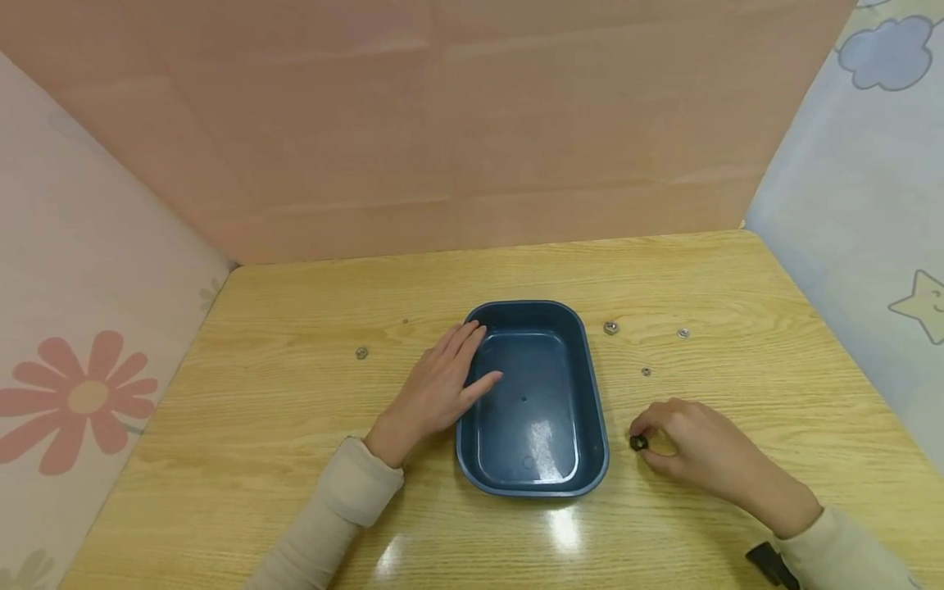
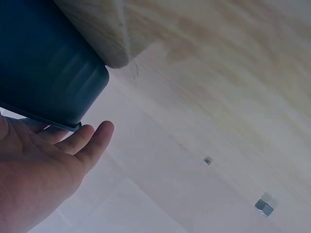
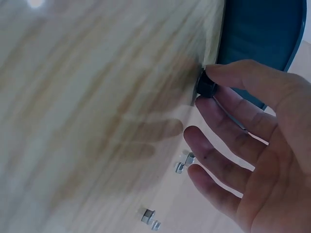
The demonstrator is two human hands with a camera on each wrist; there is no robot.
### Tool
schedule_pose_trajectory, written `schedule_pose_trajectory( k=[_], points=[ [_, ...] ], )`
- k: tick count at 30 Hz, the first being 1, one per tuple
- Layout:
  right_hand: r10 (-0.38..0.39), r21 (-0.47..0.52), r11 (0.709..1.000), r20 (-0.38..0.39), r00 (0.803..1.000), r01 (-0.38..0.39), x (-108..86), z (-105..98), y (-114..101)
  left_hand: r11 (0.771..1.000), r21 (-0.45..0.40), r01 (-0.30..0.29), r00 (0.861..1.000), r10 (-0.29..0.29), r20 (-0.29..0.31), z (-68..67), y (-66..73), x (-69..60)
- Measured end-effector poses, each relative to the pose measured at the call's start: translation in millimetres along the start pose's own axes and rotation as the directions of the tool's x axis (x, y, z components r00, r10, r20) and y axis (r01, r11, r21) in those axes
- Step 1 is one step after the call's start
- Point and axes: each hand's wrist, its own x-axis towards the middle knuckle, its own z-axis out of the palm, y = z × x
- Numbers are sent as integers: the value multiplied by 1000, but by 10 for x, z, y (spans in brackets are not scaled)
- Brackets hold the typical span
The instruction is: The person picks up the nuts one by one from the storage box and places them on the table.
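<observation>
A dark blue plastic tray [image 1: 593, 410] sits on the wooden table. My left hand [image 1: 441, 378] rests on its left rim, fingers straight and thumb reaching over the inside; the left wrist view has the fingertips beside the tray's outer wall [image 2: 73, 73]. To the right of the tray, my right hand [image 1: 696, 447] pinches a black hex nut [image 1: 638, 442] between thumb and forefinger, at the tabletop. In the right wrist view this nut [image 3: 206, 85] is partly covered by the fingertips, and the other fingers are spread loosely.
Silver nuts lie right of the tray: a larger nut [image 1: 610, 327], a flat nut [image 1: 683, 333] and a small nut [image 1: 646, 371]. On the left are another nut [image 1: 361, 352] and a tiny nut-like piece [image 1: 405, 321]. Papered walls [image 1: 442, 131] enclose the table's back and sides.
</observation>
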Motion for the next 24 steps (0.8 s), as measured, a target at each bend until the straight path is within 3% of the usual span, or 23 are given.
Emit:
schedule_pose_trajectory(
  k=[11,17,24],
  points=[
    [5,-3,1000,31,1000,-4,-11,-12,19,1000,0,-2,1000,2,3,-6,13,7],
    [-8,-1,1000,29,1000,8,28,-77,11,999,36,-36,999,37,-27,-7,7,10],
    [-17,-31,999,-97,995,14,224,-246,-35,991,95,-91,988,102,-118,-57,-9,11]
  ],
)
